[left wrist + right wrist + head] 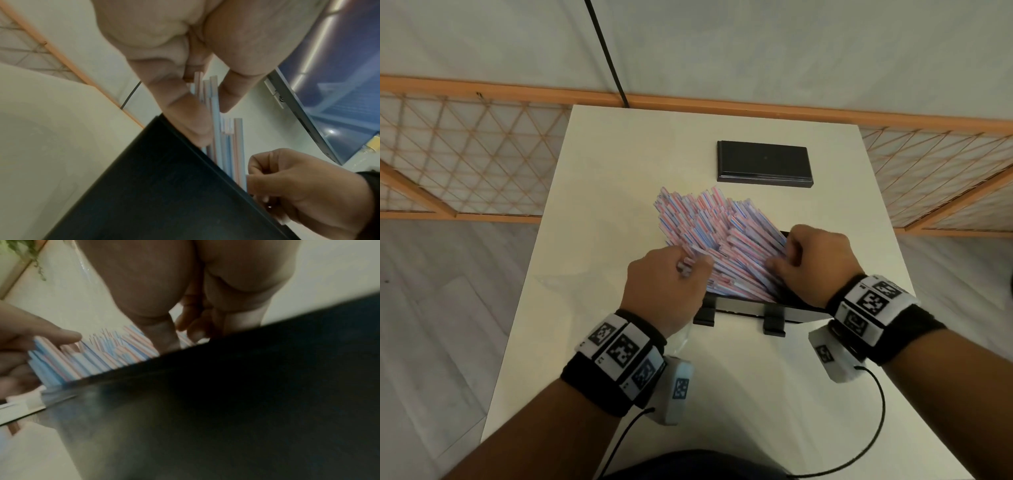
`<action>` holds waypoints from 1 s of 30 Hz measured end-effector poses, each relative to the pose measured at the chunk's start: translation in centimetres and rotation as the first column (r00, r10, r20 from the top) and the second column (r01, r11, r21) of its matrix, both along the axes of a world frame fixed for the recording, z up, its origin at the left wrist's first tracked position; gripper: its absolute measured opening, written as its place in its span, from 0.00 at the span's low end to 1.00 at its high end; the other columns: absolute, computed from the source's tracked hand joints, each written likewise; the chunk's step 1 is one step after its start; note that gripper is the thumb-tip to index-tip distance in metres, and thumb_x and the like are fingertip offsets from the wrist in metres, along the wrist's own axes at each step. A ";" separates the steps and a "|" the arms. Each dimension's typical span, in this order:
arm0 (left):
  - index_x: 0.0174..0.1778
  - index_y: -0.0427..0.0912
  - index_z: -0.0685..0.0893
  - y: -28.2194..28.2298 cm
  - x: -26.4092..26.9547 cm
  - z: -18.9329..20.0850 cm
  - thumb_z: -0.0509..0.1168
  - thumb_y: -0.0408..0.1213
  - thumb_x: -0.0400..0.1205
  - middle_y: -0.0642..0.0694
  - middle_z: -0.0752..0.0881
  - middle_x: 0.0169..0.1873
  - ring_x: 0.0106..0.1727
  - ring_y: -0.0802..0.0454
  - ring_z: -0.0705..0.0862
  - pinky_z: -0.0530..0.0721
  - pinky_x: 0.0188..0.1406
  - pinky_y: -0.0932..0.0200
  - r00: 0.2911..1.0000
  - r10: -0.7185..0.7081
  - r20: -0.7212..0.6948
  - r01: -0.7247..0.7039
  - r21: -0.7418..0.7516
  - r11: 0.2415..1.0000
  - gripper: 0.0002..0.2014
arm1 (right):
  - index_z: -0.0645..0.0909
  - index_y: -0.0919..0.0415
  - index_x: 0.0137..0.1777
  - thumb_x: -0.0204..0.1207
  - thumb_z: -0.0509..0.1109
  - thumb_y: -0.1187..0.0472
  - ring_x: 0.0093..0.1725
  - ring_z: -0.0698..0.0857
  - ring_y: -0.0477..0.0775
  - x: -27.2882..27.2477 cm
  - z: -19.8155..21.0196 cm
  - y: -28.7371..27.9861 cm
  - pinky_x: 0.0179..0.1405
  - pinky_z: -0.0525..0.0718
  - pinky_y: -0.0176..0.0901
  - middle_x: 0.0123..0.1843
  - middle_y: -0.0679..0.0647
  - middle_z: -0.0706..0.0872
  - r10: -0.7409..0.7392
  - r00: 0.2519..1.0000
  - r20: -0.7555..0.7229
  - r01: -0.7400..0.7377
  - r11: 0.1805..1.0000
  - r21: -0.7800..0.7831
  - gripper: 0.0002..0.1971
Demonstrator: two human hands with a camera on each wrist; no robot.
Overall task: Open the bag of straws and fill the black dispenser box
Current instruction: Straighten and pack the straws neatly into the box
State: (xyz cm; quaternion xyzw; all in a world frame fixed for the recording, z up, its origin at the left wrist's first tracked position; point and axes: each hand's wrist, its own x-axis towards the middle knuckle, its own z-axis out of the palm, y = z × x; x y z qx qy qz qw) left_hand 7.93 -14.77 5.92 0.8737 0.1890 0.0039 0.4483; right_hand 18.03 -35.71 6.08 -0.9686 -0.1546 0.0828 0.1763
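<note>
Straws (709, 240) in paper wrappers, striped red and blue, stand crowded in the open black dispenser box (743, 308) near the middle of the white table (599, 171), their tips fanning out toward eleven o'clock and well past the box's far edge. The loading step looks largely done; what is in hand seems to be tidying, gathering the splayed bundle so it sits down inside the walls.

The left hand (671, 284), at nine o'clock of the box, pinches a few straws between thumb and curled fingers; the left wrist view shows them held near their upper ends. The right hand (815, 260), at three o'clock, has its fingers curled in against the straws at the box's right wall, though whether it clamps any I cannot tell.

A flat black lid (763, 163) lies apart at twelve o'clock. Crumpled clear plastic, probably the emptied bag (683, 337), shows just under the left wrist.

Next, the hands likely need to press the fan together and level it, gently, since the wrappers crease easily.
</note>
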 end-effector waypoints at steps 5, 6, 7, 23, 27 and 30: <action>0.38 0.41 0.83 -0.4 0.1 -0.3 0.64 0.59 0.85 0.47 0.87 0.27 0.31 0.50 0.86 0.84 0.37 0.58 0.996 -0.084 -0.005 0.084 0.068 0.994 0.23 | 0.84 0.56 0.35 0.77 0.70 0.43 0.31 0.81 0.45 -2.2 -0.8 -0.6 0.34 0.77 0.38 0.29 0.49 0.85 0.178 0.929 -0.324 -0.175 0.984 0.037 0.17; 0.39 0.39 0.83 -0.4 0.1 -0.6 0.63 0.60 0.85 0.44 0.88 0.28 0.32 0.48 0.87 0.86 0.40 0.49 0.997 -0.078 -0.008 0.078 0.063 0.995 0.25 | 0.84 0.55 0.37 0.77 0.70 0.43 0.30 0.82 0.45 -2.4 -1.1 -0.6 0.34 0.79 0.38 0.30 0.50 0.86 0.206 0.911 -0.358 -0.194 0.979 0.068 0.17; 0.41 0.39 0.83 -0.3 0.1 -0.8 0.62 0.60 0.85 0.43 0.88 0.29 0.32 0.46 0.87 0.87 0.41 0.45 0.997 -0.071 -0.009 0.072 0.053 0.996 0.25 | 0.84 0.54 0.37 0.77 0.69 0.41 0.29 0.82 0.46 -2.5 -1.3 -0.6 0.33 0.80 0.38 0.30 0.51 0.86 0.227 0.900 -0.373 -0.203 0.974 0.103 0.17; 0.38 0.41 0.69 -0.4 0.0 -0.8 0.53 0.47 0.92 0.44 0.77 0.25 0.26 0.38 0.85 0.81 0.23 0.42 0.997 -0.050 0.061 0.051 -0.022 0.998 0.19 | 0.80 0.55 0.45 0.80 0.55 0.32 0.37 0.84 0.51 -2.3 -1.0 1.6 0.45 0.86 0.50 0.34 0.50 0.84 0.346 0.802 -0.487 -0.409 0.912 -0.025 0.26; 0.34 0.52 0.66 0.1 -0.2 -1.1 0.52 0.55 0.89 0.52 0.72 0.29 0.29 0.55 0.72 0.66 0.32 0.54 0.989 -0.063 0.137 0.039 0.172 0.984 0.19 | 0.79 0.57 0.41 0.80 0.53 0.29 0.38 0.83 0.51 -1.9 -0.6 2.0 0.44 0.83 0.45 0.35 0.52 0.84 0.293 0.791 -0.537 -0.406 0.908 -0.103 0.30; 0.43 0.46 0.69 0.3 -0.4 -1.5 0.53 0.67 0.81 0.49 0.76 0.36 0.35 0.52 0.75 0.67 0.35 0.56 0.980 0.122 0.155 -0.129 0.036 0.991 0.25 | 0.81 0.55 0.45 0.76 0.51 0.25 0.44 0.84 0.52 -1.9 -0.6 2.7 0.53 0.84 0.49 0.41 0.52 0.86 0.263 0.758 -0.597 -0.435 0.886 -0.163 0.34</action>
